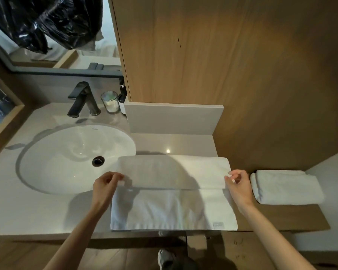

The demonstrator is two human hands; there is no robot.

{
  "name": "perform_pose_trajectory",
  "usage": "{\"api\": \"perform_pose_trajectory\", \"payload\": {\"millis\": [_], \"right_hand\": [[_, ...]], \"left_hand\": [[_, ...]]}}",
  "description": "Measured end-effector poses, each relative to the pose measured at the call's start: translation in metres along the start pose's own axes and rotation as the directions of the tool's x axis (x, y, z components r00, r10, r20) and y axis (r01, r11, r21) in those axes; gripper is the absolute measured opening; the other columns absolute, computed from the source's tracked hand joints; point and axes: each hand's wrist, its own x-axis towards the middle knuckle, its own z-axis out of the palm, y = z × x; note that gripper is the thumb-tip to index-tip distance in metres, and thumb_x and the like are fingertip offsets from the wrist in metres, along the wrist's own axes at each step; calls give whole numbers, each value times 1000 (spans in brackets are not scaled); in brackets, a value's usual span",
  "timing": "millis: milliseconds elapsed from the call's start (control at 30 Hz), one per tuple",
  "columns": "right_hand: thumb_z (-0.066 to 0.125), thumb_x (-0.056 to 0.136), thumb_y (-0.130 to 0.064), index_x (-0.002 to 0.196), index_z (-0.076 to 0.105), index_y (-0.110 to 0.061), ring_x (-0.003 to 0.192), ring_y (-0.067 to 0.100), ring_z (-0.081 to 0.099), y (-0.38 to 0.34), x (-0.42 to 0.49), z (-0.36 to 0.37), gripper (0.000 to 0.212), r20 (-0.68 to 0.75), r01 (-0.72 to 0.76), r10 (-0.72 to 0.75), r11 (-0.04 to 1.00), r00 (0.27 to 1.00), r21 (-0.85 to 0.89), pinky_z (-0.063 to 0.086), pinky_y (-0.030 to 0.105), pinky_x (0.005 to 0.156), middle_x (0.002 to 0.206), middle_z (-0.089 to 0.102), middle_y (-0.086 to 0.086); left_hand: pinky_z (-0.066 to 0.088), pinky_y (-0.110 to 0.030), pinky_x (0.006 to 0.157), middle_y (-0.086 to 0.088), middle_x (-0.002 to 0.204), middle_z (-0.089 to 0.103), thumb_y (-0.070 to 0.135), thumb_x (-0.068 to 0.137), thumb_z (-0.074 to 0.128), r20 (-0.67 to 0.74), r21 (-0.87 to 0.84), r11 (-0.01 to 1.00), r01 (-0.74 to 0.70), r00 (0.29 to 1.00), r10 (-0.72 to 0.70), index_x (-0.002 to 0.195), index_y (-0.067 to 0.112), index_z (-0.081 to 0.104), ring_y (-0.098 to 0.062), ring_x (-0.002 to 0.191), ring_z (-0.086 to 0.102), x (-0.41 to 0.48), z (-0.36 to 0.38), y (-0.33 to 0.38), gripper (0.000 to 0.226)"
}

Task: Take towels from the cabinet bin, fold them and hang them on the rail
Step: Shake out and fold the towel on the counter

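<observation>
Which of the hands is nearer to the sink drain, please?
Left. The left hand pinches the towel close beside the drain; the right hand pinches its opposite end, well off to the right.

The left forearm (80,230) comes up from the lower left and the right forearm (273,240) from the lower right, both bare and leaning slightly inward. The left hand (106,185) and right hand (238,184) sit level with each other and well apart, backs upward, fingers curled. Each pinches one end of a towel (174,172) fold between thumb and fingertips.
</observation>
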Motion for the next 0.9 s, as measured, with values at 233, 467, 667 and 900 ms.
{"api": "perform_pose_trajectory", "payload": {"millis": [233,467,667,900], "right_hand": [[66,88,-12,117,44,-14,94,20,54,-1,12,0,37,1,-84,84,991,996,-103,43,28,76,112,52,9],[58,94,-29,109,53,-6,91,25,54,-18,42,16,28,-22,-206,205,967,978,-152,38,29,77,95,58,8],[58,94,-25,88,58,-6,80,28,53,-15,50,23,20,-71,-108,97,978,993,-177,37,31,69,74,56,4],[53,97,-29,81,52,-11,65,23,46,3,57,25,23,-76,16,-34,972,996,-234,35,36,61,66,49,2]], "left_hand": [[50,-42,88,-9,116,58,28,91,64,-29,65,987,146,989,-145,123,6,50,-26,103,57,21,-3,-9,41],[39,-34,70,-11,77,54,41,92,57,56,113,964,241,967,-248,83,2,62,-26,78,51,64,17,7,40],[37,-34,66,-7,70,53,33,95,52,-41,110,957,267,964,-264,73,5,56,-26,76,51,75,34,4,36],[41,-31,80,-2,90,65,37,92,60,-192,44,971,236,955,-224,99,11,68,-20,87,57,72,39,-3,29]]}}
